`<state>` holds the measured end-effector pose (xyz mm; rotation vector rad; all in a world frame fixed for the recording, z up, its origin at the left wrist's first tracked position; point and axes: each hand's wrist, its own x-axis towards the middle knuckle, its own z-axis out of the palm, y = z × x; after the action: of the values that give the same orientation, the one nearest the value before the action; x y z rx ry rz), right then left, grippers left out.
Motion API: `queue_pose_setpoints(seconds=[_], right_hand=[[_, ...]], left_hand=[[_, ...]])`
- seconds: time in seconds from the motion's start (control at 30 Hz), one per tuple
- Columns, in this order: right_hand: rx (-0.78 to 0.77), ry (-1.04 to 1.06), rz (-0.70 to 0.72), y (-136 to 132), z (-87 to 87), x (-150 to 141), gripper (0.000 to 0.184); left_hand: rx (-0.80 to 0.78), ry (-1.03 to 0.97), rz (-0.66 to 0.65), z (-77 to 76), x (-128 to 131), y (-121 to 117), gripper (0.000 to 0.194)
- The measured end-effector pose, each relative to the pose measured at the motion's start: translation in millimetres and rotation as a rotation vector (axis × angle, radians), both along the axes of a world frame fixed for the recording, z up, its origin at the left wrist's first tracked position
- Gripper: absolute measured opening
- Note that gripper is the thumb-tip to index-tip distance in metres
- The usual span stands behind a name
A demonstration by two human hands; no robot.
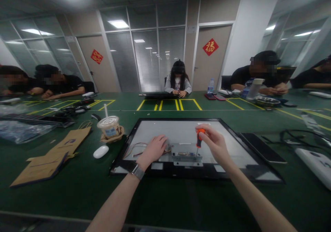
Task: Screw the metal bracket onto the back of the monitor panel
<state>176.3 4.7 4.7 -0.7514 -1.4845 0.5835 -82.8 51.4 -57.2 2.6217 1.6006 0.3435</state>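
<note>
My right hand (213, 142) grips the handle of an orange-and-black screwdriver (199, 140). Its shaft points down at a metal bracket with connector ports (187, 158); whether the tip sits in a screw is too small to tell. The bracket lies on the back of a flat display panel (152, 128), grey with a black frame, lying on the table. My left hand (155, 148), with a watch at the wrist, lies over the panel just left of the bracket, fingers stretched out. Thin wires (137, 149) run beside and partly under that hand.
On the left are a drink cup (108, 125) in a cardboard holder, a white mouse (100, 152) and a paper bag (51, 159). To the right lie a dark flat slab (262, 147), a white device (315, 164) and black cables (297, 135). Several people sit around the green table (176, 204).
</note>
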Motion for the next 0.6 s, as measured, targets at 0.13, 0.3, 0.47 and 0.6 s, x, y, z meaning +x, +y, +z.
queue_pose_setpoints(seconds=[0.13,0.3,0.47,0.6], right_hand=[[-0.022,0.012,0.010,-0.1,-1.0,-1.3,0.019],[-0.026,0.023,0.005,0.1,-3.3,-1.4,0.022],[-0.045,0.018,0.006,1.7,-6.4,0.6,0.021],[-0.034,0.023,0.006,1.4,-5.2,0.1,0.020]], left_hand=[[-0.014,-0.002,0.008,-0.1,-0.2,0.0,0.041],[-0.001,-0.006,0.002,-2.7,-0.6,1.4,0.040],[0.006,-0.016,0.012,-4.0,-0.4,2.1,0.039],[0.004,-0.023,0.009,-2.5,-0.5,0.8,0.039]])
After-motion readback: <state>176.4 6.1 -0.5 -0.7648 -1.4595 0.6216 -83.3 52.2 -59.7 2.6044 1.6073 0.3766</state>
